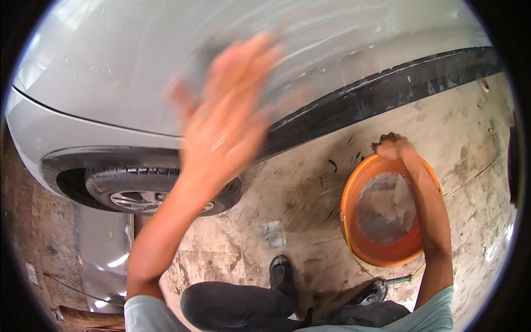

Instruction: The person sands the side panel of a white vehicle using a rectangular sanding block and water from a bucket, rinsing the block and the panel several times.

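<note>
My left hand (227, 105) is on or just over the wet grey side panel (343, 33) of a car, above the rear of the wheel. Motion smears its fingers, and a dark blur beside them could be a shadow or something under the hand. At the right, my right hand (395, 148) is closed over the far rim of an orange bucket (381, 253), its fingertips dark. Cloudy, foamy water (381, 213) lies in the bucket, with a paler patch in it that I cannot make out.
Below the panel run a black sill trim (359, 99) and a tyre (133, 176) in its arch. The pale floor (215, 238) is stained. My shoe (282, 272) stands between wheel and bucket. The bucket's handle (398, 279) hangs at its near side. A wooden piece (91, 317) lies lower left.
</note>
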Demonstrator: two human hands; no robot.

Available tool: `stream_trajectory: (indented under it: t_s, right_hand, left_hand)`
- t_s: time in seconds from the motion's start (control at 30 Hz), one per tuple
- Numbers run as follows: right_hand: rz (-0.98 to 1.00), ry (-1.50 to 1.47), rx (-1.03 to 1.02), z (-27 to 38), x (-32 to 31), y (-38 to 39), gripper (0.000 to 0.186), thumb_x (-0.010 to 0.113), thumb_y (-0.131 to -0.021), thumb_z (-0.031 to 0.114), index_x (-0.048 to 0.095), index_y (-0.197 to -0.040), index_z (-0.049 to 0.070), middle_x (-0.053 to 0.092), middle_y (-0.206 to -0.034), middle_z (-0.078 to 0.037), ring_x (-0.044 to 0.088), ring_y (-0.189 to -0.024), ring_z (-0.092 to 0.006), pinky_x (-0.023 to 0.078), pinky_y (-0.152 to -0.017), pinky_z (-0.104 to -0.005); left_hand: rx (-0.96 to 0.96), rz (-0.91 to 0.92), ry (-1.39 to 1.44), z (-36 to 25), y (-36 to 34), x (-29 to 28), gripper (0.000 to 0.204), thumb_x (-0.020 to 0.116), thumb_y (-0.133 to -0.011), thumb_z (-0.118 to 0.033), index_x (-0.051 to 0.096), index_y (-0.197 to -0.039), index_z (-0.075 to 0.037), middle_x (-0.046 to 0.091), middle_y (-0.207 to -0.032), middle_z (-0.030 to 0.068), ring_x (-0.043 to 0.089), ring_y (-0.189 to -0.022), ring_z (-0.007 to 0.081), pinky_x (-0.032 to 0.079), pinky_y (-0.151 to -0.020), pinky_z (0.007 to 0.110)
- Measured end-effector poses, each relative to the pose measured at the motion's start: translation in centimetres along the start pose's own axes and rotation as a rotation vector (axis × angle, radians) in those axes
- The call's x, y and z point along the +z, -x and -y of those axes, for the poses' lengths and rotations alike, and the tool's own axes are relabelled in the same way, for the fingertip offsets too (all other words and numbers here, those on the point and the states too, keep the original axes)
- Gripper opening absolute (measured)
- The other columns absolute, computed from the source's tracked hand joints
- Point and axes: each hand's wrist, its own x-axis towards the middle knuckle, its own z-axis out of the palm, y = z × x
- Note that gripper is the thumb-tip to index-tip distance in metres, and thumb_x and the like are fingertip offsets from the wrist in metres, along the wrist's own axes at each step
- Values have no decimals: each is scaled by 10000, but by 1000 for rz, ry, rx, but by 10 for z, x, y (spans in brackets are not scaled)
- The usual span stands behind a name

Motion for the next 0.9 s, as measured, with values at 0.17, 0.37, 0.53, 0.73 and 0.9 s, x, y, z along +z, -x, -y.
stream_trajectory:
  t_s: [0.17, 0.37, 0.53, 0.73, 0.9]
  right_hand:
    - [22, -124, 63, 29, -16, -21, 511, 394, -871, 352, 604, -1256, 90, 485, -1422, -109, 432, -1326, -279, 385, -1070, -394]
    - [-44, 167, -180, -26, 12, -19, 323, 426, -918, 211, 634, -1140, 102, 581, -1261, -199, 526, -1228, -316, 431, -1030, -422]
    - [-46, -185, 71, 28, -15, -12, 511, 403, -860, 362, 623, -1218, 73, 523, -1372, -148, 448, -1310, -282, 379, -1076, -386]
    - [-61, -10, -34, -21, -2, -4, 515, 402, -859, 378, 632, -1205, 72, 535, -1358, -152, 466, -1290, -304, 370, -1081, -401]
    - [-95, -248, 180, 15, -19, -2, 519, 404, -853, 349, 624, -1207, 42, 539, -1357, -145, 478, -1281, -300, 382, -1071, -398]
  left_hand:
    - [-64, 71, -217, 32, 35, -6, 600, 333, -986, -343, 230, -1523, -98, 206, -1587, 88, 29, -1490, 200, -235, -1105, 488]
    - [76, -98, -75, -22, -59, -26, 622, 382, -973, -365, 217, -1534, -152, 196, -1592, 67, 136, -1479, 227, -214, -1104, 529]
    - [-44, 3, -333, 74, 75, -7, 579, 296, -1000, -343, 223, -1526, -115, 160, -1600, 46, 36, -1488, 185, -243, -1098, 493]
    - [150, -182, -83, -32, -91, -49, 683, 572, -886, -303, 297, -1503, -204, 375, -1505, 89, 280, -1418, 278, -1, -1152, 527]
    - [-97, -102, -218, 81, 64, -5, 563, 273, -997, -419, 329, -1494, -159, 268, -1568, 22, 115, -1479, 188, -251, -1097, 490]
